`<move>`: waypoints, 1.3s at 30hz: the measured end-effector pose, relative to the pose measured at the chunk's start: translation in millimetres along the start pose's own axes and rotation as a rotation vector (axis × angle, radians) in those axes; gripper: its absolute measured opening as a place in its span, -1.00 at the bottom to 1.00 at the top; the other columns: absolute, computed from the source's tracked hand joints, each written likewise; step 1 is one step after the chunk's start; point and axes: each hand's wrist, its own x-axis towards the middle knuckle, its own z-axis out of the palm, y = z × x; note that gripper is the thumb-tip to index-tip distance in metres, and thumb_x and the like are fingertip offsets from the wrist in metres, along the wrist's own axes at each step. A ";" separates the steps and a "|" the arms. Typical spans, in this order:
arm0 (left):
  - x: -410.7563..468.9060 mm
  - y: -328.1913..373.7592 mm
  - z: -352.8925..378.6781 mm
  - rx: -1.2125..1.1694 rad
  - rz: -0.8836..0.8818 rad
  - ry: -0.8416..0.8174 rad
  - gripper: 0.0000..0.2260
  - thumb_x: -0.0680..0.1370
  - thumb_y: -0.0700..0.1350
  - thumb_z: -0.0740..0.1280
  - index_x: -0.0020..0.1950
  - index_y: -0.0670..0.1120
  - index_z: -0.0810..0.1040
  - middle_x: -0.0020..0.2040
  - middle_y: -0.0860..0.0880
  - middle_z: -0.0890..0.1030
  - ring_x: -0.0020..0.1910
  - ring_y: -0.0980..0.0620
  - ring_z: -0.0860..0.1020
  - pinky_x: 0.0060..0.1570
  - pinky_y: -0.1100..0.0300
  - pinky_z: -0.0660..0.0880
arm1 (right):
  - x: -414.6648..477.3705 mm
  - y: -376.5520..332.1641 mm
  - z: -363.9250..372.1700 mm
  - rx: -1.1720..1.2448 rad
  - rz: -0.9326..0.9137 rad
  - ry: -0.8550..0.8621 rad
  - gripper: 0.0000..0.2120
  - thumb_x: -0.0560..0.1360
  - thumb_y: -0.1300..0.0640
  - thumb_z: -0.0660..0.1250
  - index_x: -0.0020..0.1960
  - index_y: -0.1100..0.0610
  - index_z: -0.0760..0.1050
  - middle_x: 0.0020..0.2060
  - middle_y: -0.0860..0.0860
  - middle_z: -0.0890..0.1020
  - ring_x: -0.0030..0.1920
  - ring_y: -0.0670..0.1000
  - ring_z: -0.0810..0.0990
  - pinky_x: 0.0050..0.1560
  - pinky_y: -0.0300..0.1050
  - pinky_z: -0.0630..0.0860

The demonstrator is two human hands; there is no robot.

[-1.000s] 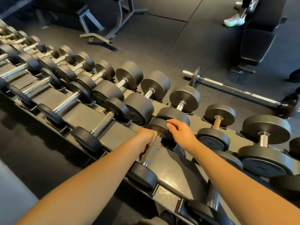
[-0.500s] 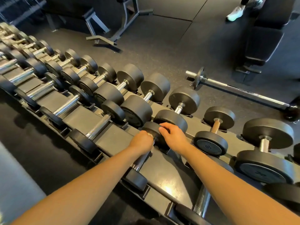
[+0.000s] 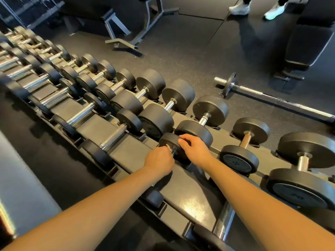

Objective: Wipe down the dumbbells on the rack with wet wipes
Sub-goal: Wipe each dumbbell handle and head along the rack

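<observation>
Left grip (image 3: 159, 160) curls a wipe (image 3: 168, 147) round the dumbbell handle (image 3: 172, 151), probably slick steel, while right grip (image 3: 194, 148) clasps its heavy rubber head (image 3: 167, 140).

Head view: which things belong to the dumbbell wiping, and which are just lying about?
In the job: left hand gripping the dumbbell by its handle; right hand holding its far head; pale scrap at the left fingers, likely the wipe; rack.

Lying about: barbell on the floor; bench; another person's shoes.
</observation>
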 end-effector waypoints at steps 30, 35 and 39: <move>-30.0 -37.1 -9.4 -0.068 0.344 0.205 -0.83 0.57 -0.08 0.39 0.16 -0.01 0.56 0.02 0.04 0.55 -0.02 0.05 0.52 -0.05 0.08 0.53 | -38.5 -13.6 66.1 0.404 0.368 0.191 -0.78 0.61 0.27 0.25 -0.19 0.16 0.54 -0.32 0.05 0.56 -0.23 0.04 0.57 -0.25 -0.12 0.48; -65.0 -56.4 -9.3 -0.269 -0.097 0.159 -0.64 0.58 0.13 0.38 0.31 -0.02 0.58 0.23 0.02 0.57 0.21 0.03 0.53 0.16 0.10 0.49 | -11.1 -12.6 79.2 1.220 0.783 0.262 -0.88 0.64 0.23 0.30 0.15 0.22 0.49 0.01 0.21 0.66 0.00 0.15 0.69 0.14 0.10 0.64; -101.3 -67.1 -5.1 -0.444 -0.196 -0.025 -0.13 0.40 0.43 0.42 0.59 0.06 0.28 0.51 0.02 0.37 0.45 0.02 0.37 0.39 0.04 0.39 | -21.4 4.4 85.2 0.982 0.702 0.105 -0.88 0.66 0.19 0.25 0.11 0.18 0.55 -0.10 0.15 0.71 -0.13 0.08 0.71 -0.12 0.01 0.69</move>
